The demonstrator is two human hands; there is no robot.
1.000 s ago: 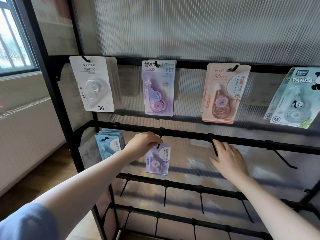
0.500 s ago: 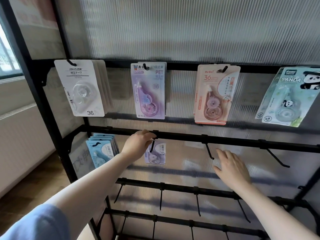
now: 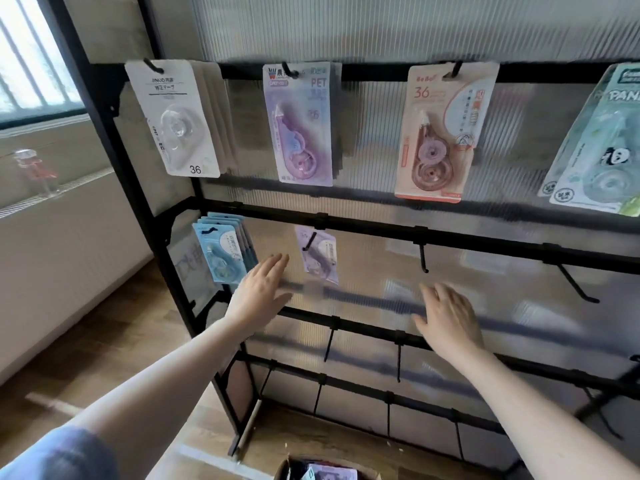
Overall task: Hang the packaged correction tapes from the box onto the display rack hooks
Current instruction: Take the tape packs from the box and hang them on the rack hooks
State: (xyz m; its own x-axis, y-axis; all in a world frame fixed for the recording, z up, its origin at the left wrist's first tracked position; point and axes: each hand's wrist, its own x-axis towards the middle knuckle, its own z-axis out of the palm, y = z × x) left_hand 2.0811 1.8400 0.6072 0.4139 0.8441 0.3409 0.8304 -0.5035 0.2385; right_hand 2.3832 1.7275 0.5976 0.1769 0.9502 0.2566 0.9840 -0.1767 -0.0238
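On the display rack (image 3: 374,226), a small purple packaged correction tape (image 3: 320,256) is hung from a second-row hook. The left hand (image 3: 259,292) is held spread just left of it, holding nothing. The right hand (image 3: 446,317) is held spread further right, also holding nothing. The box (image 3: 329,471) is seen near, below.

black rack (image 3: 363,223); lilac pack (image 3: 318,256) on hook; blue packs (image 3: 218,252); ribbed translucent panel (image 3: 381,29).

Stationery shop display corner, black metal display rack (image 3: 346,220) with peg hooks, carded correction tapes (image 3: 301,123) hung in rows by design, wood floor (image 3: 86,358), window (image 3: 31,57) at left
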